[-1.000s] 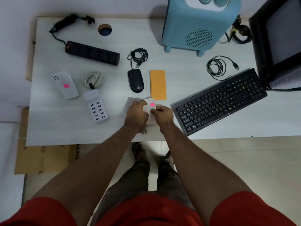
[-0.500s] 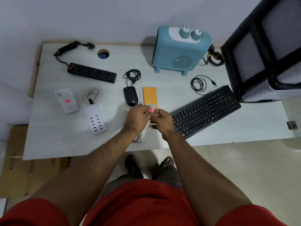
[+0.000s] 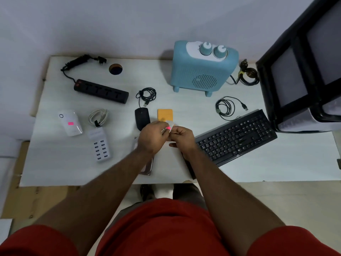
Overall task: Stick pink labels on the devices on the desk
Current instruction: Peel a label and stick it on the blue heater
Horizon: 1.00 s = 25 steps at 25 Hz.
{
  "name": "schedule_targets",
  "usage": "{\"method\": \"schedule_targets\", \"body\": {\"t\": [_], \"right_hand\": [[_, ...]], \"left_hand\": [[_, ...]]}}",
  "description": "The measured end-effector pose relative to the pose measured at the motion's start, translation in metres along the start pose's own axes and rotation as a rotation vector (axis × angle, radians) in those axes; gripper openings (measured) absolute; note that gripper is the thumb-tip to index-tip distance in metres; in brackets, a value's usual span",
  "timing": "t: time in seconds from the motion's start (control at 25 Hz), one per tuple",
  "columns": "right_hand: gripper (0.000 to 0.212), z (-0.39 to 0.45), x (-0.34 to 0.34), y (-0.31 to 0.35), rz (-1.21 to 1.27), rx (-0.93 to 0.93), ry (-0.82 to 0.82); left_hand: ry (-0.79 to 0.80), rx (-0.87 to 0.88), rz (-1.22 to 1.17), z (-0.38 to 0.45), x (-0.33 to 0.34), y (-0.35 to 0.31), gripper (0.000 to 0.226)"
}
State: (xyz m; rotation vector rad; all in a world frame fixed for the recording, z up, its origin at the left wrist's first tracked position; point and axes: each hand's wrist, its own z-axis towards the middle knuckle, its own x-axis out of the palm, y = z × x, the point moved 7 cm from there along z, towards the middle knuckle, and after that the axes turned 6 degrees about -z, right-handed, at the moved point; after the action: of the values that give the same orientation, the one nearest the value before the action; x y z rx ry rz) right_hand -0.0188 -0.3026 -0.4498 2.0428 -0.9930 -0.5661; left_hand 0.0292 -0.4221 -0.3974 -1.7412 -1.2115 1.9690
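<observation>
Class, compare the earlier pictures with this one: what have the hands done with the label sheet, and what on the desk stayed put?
Both hands, left hand and right hand, have lifted the label sheet off the desk and hold it above it, fingers pinching at a pink label. The white device keeps its label; mouse, keyboard and power strip have not moved.

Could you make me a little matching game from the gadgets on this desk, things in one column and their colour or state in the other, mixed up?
Things:
1. heater
2. white device at the desk's left
3. keyboard
4. power strip

Descriptions:
A. black, long, near the far left of the desk
B. light blue, with two knobs on top
C. already carries a pink label
D. black, lying angled at the right of the hands

Pairs: 1-B, 2-C, 3-D, 4-A
</observation>
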Motion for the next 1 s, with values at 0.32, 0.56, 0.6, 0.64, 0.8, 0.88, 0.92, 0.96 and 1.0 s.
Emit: {"method": "schedule_targets", "body": {"t": [0.32,0.56,0.6,0.64,0.8,0.88,0.92,0.96,1.0], "right_hand": [[0.028,0.047,-0.048,0.012,-0.054,0.036,0.131],[0.018,0.052,-0.055,0.012,0.052,0.081,0.14],[0.018,0.054,-0.053,0.011,0.067,0.094,0.142],[0.018,0.054,-0.05,0.011,0.069,0.106,0.143],[0.019,0.05,-0.041,0.012,0.1,0.148,0.119],[0.022,0.05,-0.036,0.011,0.116,0.174,0.097],[0.023,0.051,-0.033,0.01,0.124,0.184,0.088],[0.026,0.051,-0.03,0.01,0.128,0.192,0.079],[0.027,0.05,-0.028,0.01,0.123,0.197,0.071]], "left_hand": [[0.128,-0.021,0.257,0.051,0.042,-0.025,0.026],[0.134,-0.028,0.237,0.066,0.044,-0.026,0.027],[0.133,-0.012,0.221,0.066,0.043,-0.025,0.028],[0.129,0.007,0.215,0.066,0.041,-0.023,0.029],[0.121,0.069,0.312,0.067,0.037,-0.015,0.028],[0.124,0.091,0.358,0.068,0.036,-0.011,0.034],[0.128,0.098,0.37,0.067,0.035,-0.009,0.034],[0.123,0.105,0.374,0.066,0.033,-0.008,0.033],[0.113,0.111,0.372,0.064,0.031,-0.007,0.03]]}}
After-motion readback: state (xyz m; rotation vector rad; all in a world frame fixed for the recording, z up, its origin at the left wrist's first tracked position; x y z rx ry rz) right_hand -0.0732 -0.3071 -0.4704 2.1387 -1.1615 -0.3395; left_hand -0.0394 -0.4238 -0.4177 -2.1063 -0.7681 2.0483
